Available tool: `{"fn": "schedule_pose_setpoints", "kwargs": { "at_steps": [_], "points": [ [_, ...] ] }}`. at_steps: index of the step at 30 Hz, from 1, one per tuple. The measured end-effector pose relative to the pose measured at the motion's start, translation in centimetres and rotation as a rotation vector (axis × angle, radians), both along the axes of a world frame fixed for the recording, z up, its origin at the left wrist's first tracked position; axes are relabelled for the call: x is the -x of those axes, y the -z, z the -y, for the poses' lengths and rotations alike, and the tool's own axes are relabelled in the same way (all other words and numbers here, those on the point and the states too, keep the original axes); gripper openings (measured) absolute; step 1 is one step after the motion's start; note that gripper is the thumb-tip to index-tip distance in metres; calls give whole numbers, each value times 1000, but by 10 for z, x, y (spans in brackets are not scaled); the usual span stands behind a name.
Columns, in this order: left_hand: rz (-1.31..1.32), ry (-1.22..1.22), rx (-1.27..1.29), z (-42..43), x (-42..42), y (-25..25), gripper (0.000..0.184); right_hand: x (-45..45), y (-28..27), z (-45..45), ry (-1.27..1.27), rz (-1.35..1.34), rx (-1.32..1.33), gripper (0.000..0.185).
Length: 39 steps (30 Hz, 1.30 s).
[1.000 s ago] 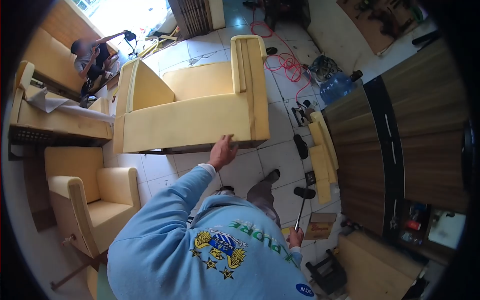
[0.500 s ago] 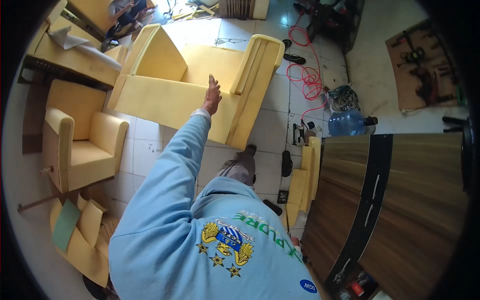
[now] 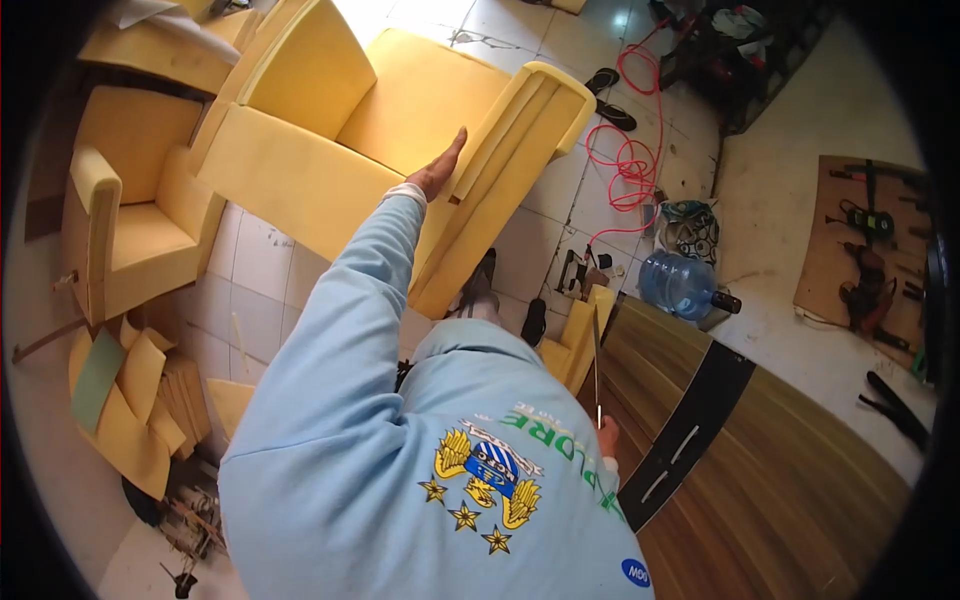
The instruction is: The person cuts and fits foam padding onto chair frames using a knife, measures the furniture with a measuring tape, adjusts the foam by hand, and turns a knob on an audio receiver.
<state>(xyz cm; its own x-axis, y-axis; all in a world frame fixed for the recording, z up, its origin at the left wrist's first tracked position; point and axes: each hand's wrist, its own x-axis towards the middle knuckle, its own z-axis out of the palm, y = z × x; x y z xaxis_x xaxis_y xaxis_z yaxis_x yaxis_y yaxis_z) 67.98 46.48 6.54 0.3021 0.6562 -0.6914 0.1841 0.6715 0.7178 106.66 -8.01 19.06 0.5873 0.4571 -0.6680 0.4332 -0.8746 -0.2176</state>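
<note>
My left hand (image 3: 438, 172) is stretched out with straight fingers at the large yellow foam-covered chair (image 3: 290, 170), beside the inner face of its right armrest (image 3: 515, 135). Nothing shows in that hand; whether it touches the foam is unclear. Low on the right, partly hidden by the blue sweatshirt (image 3: 400, 400), my right hand (image 3: 608, 438) is closed around a thin metal rod (image 3: 598, 370) that points up and away.
A smaller foam armchair (image 3: 150, 230) stands at left, above foam sheets (image 3: 130, 410). On the right are a wooden cabinet (image 3: 780, 470), a blue water bottle (image 3: 675, 285), a red hose (image 3: 630, 175), sandals (image 3: 613, 115) and a tool board (image 3: 865, 250).
The view has turned and moved closer to the large chair. My left hand has gone from its outer panel over to the armrest's inner side. My right hand, mostly hidden half a second ago, shows again.
</note>
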Motion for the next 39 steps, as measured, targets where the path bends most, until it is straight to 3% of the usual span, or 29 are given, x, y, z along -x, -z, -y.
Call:
{"fn": "schedule_pose_setpoints", "kwargs": {
  "at_steps": [4, 6, 8, 13, 15, 18, 19, 20, 24, 26, 29, 31, 33, 36, 39],
  "points": [
    [-185, 130, -41, 1, -1, -56, 96, -44, 34, -47, -26, -46, -29, 34],
    [-120, 83, -15, 2, 1, -41, 97, -74, 50, -63, -17, -102, -16, 34],
    [-70, 12, -14, 4, 6, -24, 98, -91, 42, -103, -171, -39, 60, 34],
    [-189, -3, -34, 18, 9, -47, 109, -113, 1, -222, -298, -5, 97, 35],
    [-162, 25, -40, 18, 7, -77, 107, -143, 17, -254, -384, 22, 90, 29],
    [-156, -47, 48, 12, -1, -73, 100, -188, 45, -307, -533, 100, -39, 35],
    [-235, -102, -2, 18, -5, -59, 94, -167, 17, -339, -386, -2, -9, 33],
    [-316, -156, -50, 23, -9, -47, 89, -178, 28, -356, -384, -46, -10, 31],
    [-823, -378, -729, 59, -45, 8, 67, -238, 73, -418, -417, -94, -68, 29],
    [-975, -488, -780, 83, -71, -11, 74, -256, 92, -454, -510, -74, -99, 28],
    [-1247, -335, -450, 120, -120, -32, 88, -260, 77, -507, -771, 50, -201, 32],
    [-1314, -286, -282, 139, -144, -31, 93, -251, 72, -542, -745, 49, -274, 35],
    [-1244, -251, -148, 149, -159, -33, 95, -245, 80, -562, -807, 90, -366, 39],
    [-1161, -339, -65, 147, -174, -45, 91, -192, 52, -598, -794, -60, -517, 40],
    [-1059, -481, -70, 150, -177, -42, 84, -158, 58, -620, -1090, -133, -608, 32]
  ]
}}
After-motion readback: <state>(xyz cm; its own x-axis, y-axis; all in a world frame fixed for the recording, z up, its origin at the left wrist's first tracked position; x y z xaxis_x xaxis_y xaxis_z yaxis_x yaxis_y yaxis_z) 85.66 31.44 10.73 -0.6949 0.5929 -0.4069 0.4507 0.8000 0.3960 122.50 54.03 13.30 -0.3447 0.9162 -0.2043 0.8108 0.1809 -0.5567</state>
